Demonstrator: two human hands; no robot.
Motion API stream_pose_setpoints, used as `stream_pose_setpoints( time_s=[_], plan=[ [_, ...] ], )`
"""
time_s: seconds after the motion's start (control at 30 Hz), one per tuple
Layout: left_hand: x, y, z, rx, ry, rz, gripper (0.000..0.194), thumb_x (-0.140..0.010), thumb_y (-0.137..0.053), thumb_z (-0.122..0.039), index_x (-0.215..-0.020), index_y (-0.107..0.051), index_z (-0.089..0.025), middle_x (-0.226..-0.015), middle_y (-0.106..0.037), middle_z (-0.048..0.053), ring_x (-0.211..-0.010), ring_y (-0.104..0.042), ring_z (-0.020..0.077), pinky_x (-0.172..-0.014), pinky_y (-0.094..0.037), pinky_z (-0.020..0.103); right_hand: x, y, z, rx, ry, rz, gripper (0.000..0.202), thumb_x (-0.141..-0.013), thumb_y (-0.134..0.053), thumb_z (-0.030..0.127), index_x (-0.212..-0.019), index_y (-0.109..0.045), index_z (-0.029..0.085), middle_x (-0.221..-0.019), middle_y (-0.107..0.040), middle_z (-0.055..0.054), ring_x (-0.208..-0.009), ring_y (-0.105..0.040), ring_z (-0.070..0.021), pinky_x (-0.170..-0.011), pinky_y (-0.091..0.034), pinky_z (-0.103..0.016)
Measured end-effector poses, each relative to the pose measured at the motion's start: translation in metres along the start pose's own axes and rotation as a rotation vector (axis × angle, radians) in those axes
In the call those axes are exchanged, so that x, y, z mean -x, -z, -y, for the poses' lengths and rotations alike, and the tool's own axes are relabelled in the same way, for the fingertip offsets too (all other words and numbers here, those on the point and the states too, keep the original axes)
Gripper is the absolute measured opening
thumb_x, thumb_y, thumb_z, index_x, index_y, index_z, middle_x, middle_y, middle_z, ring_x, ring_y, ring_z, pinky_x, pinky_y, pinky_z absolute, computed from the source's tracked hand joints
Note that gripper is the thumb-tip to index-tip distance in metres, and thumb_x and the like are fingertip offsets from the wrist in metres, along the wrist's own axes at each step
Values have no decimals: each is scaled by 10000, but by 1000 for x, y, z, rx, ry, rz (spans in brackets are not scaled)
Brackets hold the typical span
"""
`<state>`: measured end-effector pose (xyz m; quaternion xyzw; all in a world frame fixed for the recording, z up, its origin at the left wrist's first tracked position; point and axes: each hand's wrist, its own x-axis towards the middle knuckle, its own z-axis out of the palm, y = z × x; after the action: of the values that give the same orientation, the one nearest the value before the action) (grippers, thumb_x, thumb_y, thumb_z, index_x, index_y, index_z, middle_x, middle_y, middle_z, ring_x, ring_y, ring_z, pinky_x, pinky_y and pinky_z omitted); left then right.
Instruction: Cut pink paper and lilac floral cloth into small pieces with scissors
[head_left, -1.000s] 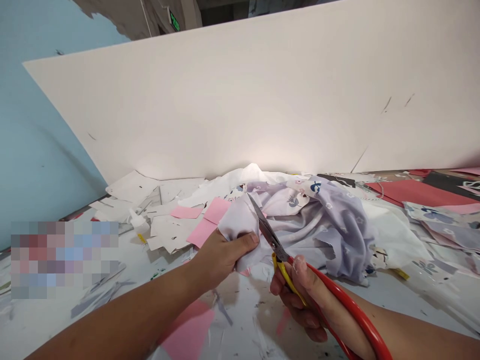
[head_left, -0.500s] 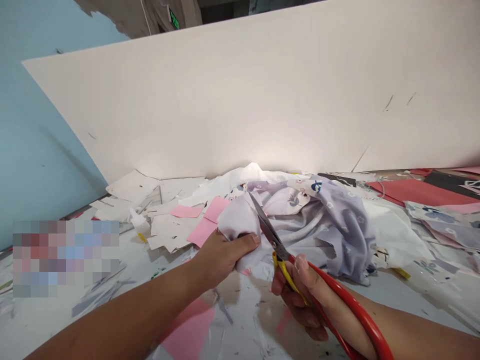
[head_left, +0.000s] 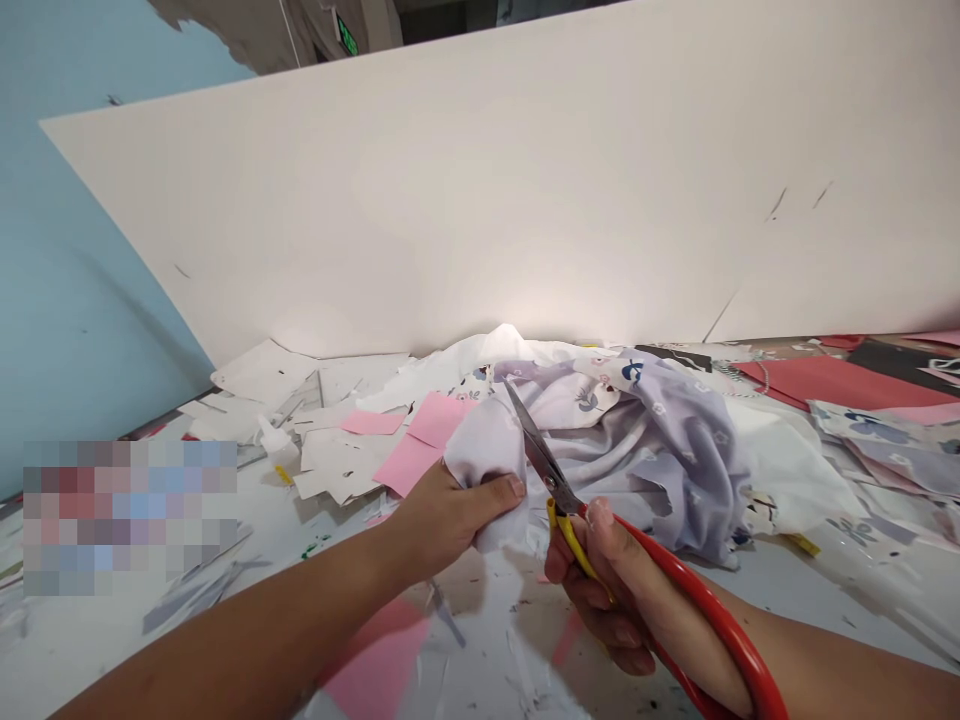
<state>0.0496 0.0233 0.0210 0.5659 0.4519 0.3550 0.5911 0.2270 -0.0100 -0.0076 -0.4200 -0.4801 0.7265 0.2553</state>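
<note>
In my left hand is a bunched edge of pale lilac fabric, pinched under the thumb. My right hand is wrapped round scissors with red handles and a strip of yellow covering near the pivot. Their blades look closed and point up and away, right beside the held edge; whether they touch the cloth I cannot tell. More lilac flower-print fabric lies crumpled beyond and to the right of the blades, with white cloth behind it.
A tall white panel rises behind the table. Pink paper pieces, white cut cards and a small white bottle lie on the left. To the right are red sheets and printed fabric pieces. Scraps litter the tabletop.
My left hand has shifted slightly right with the fabric edge in it. The scissors have moved a little to the right too, still beside the cloth.
</note>
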Motion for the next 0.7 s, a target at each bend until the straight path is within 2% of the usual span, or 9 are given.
stream_pose_setpoints(
  time_s=[0.13,0.27,0.37,0.47,0.7],
  plan=[
    [1,1,1,-4,-6,4,233,-702,-602,-325,-571,-518,-152,-518,-492,-37,-483,-442,82,-462,-354,198,1,-1,2,10,-15,9,554,-674,-309,759,-623,-406,216,-454,-271,87,-341,-207,-53,-319,-212,-184],
    [1,0,1,-4,16,2,216,-702,-600,-342,-616,-571,-146,-566,-550,-11,-528,-498,111,-494,-390,218,1,2,-1,-40,29,34,559,-683,-307,753,-683,-457,215,-514,-301,80,-367,-223,-46,-333,-218,-173],
    [2,-1,1,-23,28,10,208,-709,-589,-332,-612,-578,-148,-563,-558,-11,-523,-498,111,-489,-383,215,0,6,-7,-61,93,58,590,-685,-296,755,-786,-506,213,-601,-317,67,-428,-246,-51,-366,-235,-172],
    [3,-1,0,-42,34,92,197,-730,-563,-310,-615,-579,-150,-575,-564,-12,-539,-498,108,-495,-375,205,-1,9,-11,-25,133,64,580,-712,-294,731,-827,-510,204,-637,-312,61,-458,-245,-55,-391,-231,-182],
    [7,-4,-12,-80,65,119,193,-730,-559,-265,-576,-555,-149,-512,-502,-41,-482,-424,76,-463,-330,185,-3,5,-8,-75,111,31,569,-724,-279,722,-822,-495,205,-635,-302,62,-449,-237,-54,-389,-205,-187]
  ],
)
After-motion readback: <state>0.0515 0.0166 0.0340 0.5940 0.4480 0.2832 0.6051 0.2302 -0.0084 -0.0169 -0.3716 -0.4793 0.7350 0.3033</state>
